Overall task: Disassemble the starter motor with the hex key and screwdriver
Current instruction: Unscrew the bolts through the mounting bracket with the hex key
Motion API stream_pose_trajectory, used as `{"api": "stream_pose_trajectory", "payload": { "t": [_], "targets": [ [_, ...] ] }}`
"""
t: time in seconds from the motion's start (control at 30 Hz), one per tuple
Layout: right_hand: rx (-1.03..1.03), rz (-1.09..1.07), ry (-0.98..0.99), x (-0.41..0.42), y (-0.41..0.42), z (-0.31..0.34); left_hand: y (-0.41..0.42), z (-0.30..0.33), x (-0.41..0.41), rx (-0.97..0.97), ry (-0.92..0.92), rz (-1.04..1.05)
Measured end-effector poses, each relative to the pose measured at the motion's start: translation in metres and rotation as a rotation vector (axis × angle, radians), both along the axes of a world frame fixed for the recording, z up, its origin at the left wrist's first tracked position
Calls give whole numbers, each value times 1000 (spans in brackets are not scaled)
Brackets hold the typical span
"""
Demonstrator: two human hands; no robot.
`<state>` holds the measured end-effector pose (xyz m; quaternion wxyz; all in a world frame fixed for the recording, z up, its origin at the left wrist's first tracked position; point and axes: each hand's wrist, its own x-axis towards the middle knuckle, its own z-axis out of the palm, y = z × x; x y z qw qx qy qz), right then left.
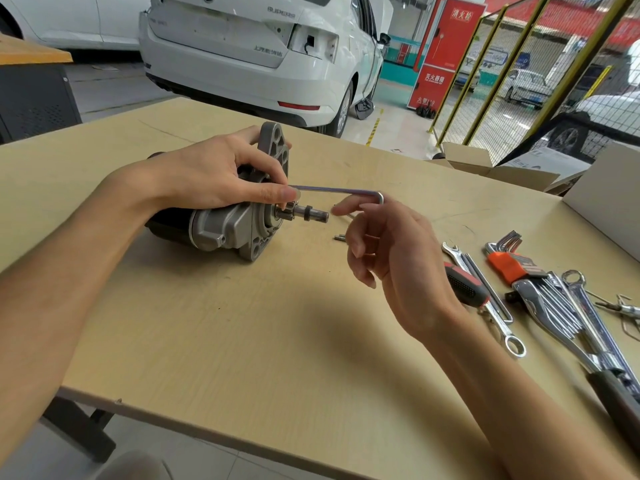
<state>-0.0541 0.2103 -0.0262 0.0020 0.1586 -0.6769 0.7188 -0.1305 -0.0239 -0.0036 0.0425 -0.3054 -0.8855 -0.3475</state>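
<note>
Your surface (277, 323) carries a loose spread of tools at the right: a red-and-black screwdriver (465, 285) just beside your right wrist, a combination wrench (485, 296) lying under and past it, a set of hex keys in an orange holder (509, 263), and a bundle of chrome spanners (568, 313) running toward the near right corner. Two small screws (340, 238) lie on the surface between the motor shaft and your right hand. An open cardboard box (498, 166) sits at the far right edge.

The starter motor (235, 223) lies on its side left of centre, flange and pinion shaft pointing right. Your left hand (214, 174) rests over the top of the housing, fingers curled round it, thumb and forefinger pinching the long arm of the hex key (341, 191). The key runs level to the right above the shaft. Your right hand (391, 244) is loosely open, fingers relaxed, the forefinger extended beside the key's bent end; whether it touches the key cannot be told.

Beyond the surface stands a white car (249, 46) badged "SUPERB" on its boot lid. A red cabinet (446, 50) bears Chinese characters, too small to read with certainty.
</note>
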Motion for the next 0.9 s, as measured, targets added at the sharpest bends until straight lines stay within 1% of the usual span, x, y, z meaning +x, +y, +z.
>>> {"api": "stream_pose_trajectory", "payload": {
  "t": [0.3, 0.47, 0.53, 0.67, 0.77, 0.9],
  "targets": [
    [112, -98, 52, 3, -2, 1, -2, 2, 2, -32, -2, -15],
    [59, -183, -43, -1, -1, 1, -1, 1, 0, 2, -23, -13],
    [26, -148, -83, -2, 0, 1, -1, 0, -1, 7, -23, -9],
    [-37, 17, -153, -1, 0, 3, -3, 0, -3, 4, -21, -14],
    [-43, 89, -143, -2, -1, 3, -2, 0, -1, 15, -5, -27],
    [-75, 93, -96, -2, 0, 2, -1, 1, -1, 8, -9, -30]
  ]
}}
